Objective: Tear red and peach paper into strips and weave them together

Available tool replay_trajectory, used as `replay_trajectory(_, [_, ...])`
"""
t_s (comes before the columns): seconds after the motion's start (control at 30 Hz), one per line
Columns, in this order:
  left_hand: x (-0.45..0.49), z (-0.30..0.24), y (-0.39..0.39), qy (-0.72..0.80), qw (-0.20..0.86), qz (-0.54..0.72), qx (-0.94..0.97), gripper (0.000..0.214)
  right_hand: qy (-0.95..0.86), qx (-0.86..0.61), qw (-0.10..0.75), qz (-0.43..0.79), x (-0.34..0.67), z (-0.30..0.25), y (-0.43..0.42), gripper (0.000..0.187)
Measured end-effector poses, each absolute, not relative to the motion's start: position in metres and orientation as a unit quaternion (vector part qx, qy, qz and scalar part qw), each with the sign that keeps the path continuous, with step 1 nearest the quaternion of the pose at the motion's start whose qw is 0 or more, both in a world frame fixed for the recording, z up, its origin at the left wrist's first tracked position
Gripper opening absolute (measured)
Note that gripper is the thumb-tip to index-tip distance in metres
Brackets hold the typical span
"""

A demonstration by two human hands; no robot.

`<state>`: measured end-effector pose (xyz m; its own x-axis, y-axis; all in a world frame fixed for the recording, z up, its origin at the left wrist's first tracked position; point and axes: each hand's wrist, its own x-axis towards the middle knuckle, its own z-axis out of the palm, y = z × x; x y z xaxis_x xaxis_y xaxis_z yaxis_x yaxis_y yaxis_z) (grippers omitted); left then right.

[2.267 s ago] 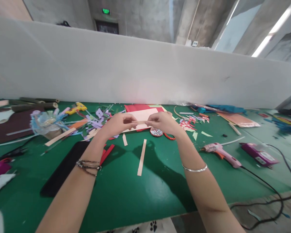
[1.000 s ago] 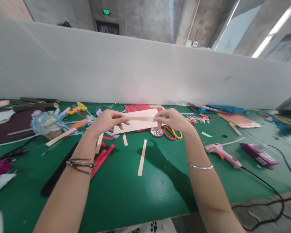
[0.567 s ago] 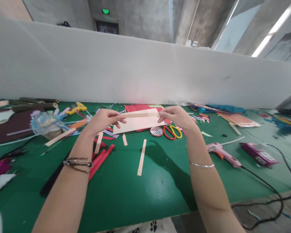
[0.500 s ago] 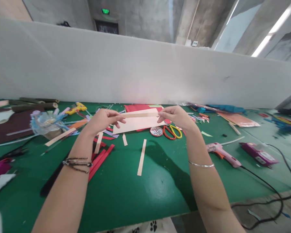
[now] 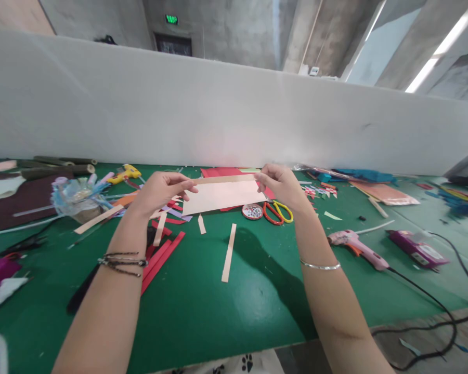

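Note:
Between my two raised hands a narrow beige paper strip (image 5: 226,179) is stretched level. My left hand (image 5: 167,189) pinches its left end between thumb and fingers, and my right hand (image 5: 276,183) pinches the right end. Behind and below the strip, a pale cream sheet of paper (image 5: 222,197) lies over red paper (image 5: 218,172). On the table nearer me rests another beige strip (image 5: 229,254), with a small pointed piece of beige paper (image 5: 202,224) farther back. Several red strips (image 5: 161,262) lie beside my left forearm.
Beyond the hands are a round tin of small beads (image 5: 252,211) and scissors with red and yellow handles (image 5: 277,212). A pink glue gun (image 5: 359,248) with a black cord lies at right, near a purple box-like device (image 5: 417,248). A white partition (image 5: 234,114) stands behind the table.
Both hands have risen slightly, lifting the strip toward the top edge of the cream sheet. The right hand has shifted a little left. Both grips stay the same.

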<state>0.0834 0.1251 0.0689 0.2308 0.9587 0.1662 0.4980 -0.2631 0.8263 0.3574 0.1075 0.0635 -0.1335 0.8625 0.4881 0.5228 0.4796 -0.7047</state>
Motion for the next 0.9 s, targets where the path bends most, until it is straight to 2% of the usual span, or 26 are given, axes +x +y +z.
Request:
replay_trajectory(0.17, [0.077, 0.075, 0.122, 0.528, 0.278, 0.354, 0.720, 0.026, -0.760, -0.461, 0.454, 0.054, 0.349, 0.070, 0.099, 0.026])
replay_trajectory(0.33, [0.070, 0.083, 0.119, 0.566, 0.242, 0.278, 0.737, 0.033, -0.787, -0.442, 0.429, 0.032, 0.346, 0.073, 0.094, 0.025])
replay_trajectory(0.47, [0.084, 0.093, 0.104, 0.572, 0.129, 0.205, 0.783, 0.065, -0.839, -0.399, 0.366, 0.049, 0.337, 0.076, 0.088, 0.023])
replay_trajectory(0.5, [0.092, 0.095, 0.099, 0.545, 0.117, 0.203, 0.805, 0.065, -0.852, -0.386, 0.350, 0.051, 0.333, 0.078, 0.085, 0.023])
replay_trajectory(0.6, [0.116, 0.098, 0.085, 0.405, 0.182, 0.179, 0.878, 0.046, -0.878, -0.351, 0.319, 0.058, 0.323, 0.081, 0.078, 0.024])
replay_trajectory(0.67, [0.128, 0.099, 0.080, 0.359, 0.217, 0.160, 0.894, 0.043, -0.881, -0.347, 0.317, 0.064, 0.321, 0.082, 0.076, 0.025])
replay_trajectory(0.73, [0.133, 0.097, 0.078, 0.345, 0.239, 0.170, 0.892, 0.045, -0.871, -0.364, 0.325, 0.061, 0.323, 0.083, 0.077, 0.025])
replay_trajectory(0.9, [0.134, 0.093, 0.081, 0.367, 0.296, 0.193, 0.861, 0.032, -0.850, -0.407, 0.327, 0.073, 0.333, 0.082, 0.083, 0.028])
